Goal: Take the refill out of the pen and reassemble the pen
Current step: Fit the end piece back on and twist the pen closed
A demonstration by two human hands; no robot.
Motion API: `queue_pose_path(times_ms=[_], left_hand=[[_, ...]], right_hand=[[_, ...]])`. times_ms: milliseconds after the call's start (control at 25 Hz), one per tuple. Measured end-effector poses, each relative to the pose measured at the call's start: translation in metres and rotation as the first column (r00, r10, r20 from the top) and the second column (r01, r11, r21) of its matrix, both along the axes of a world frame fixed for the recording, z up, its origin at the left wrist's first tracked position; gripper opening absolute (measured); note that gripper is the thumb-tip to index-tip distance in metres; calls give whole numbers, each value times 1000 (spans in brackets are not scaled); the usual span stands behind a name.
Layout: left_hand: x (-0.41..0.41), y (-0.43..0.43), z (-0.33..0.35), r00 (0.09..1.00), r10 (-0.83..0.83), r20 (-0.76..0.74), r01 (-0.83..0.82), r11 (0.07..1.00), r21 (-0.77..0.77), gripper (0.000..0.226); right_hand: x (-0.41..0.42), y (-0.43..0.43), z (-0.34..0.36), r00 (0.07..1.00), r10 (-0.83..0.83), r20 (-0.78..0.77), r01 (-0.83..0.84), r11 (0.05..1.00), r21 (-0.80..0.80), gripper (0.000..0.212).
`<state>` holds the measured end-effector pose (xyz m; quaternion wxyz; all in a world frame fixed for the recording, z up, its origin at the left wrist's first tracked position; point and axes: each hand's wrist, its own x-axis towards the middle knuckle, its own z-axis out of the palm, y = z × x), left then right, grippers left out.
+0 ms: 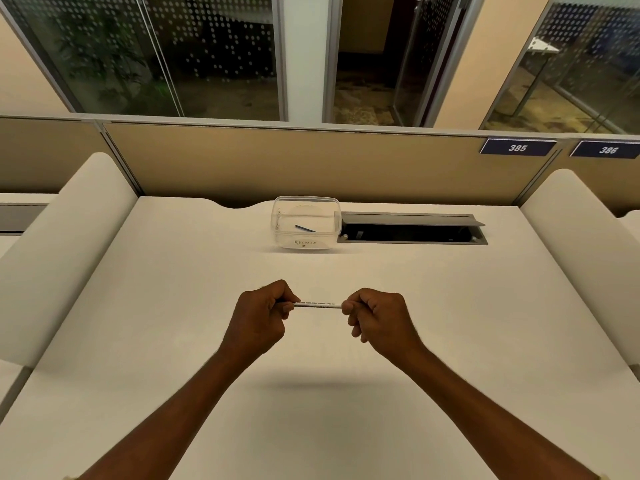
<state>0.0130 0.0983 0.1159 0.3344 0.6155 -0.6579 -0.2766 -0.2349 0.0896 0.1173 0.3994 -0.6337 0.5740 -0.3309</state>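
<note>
A thin white pen (317, 305) with small dark print along its barrel is held level above the white desk (173, 306). My left hand (261, 315) is closed around its left end, and my right hand (375, 317) is closed around its right end. Both tips of the pen are hidden inside my fingers. A clear plastic tub (304, 221) labelled "RECYCLE" stands at the far middle of the desk, with a thin dark blue stick (305, 229) lying inside it.
An open cable hatch (412, 230) with a raised grey lid sits in the desk just right of the tub. White curved side dividers (65, 244) flank the desk on both sides. A tan partition (311, 164) closes the back.
</note>
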Motion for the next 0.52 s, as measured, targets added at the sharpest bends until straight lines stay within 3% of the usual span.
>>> queue_pose_path(times_ms=[120, 280, 320, 400, 440, 520], left_hand=[[1, 0, 0, 999, -22, 27, 23, 999, -37, 34], [6, -1, 2, 1000, -13, -6, 13, 1000, 8, 37], [6, -1, 3, 1000, -12, -13, 13, 1000, 28, 38], [7, -1, 5, 1000, -17, -21, 18, 998, 53, 37], [6, -1, 6, 1000, -19, -22, 20, 998, 56, 37], [7, 1, 7, 1000, -23, -19, 24, 999, 47, 37]], right_hand=[[-3, -2, 8, 996, 29, 81, -41, 987, 158, 25], [-10, 0, 10, 993, 88, 77, -89, 996, 0, 8], [-12, 0, 8, 992, 122, -16, -123, 984, -132, 10], [-14, 1, -1, 929, 141, -343, -291, 849, -441, 8], [-14, 0, -6, 876, 113, -469, -376, 770, -516, 9], [-14, -1, -8, 829, 91, -552, -434, 728, -531, 16]])
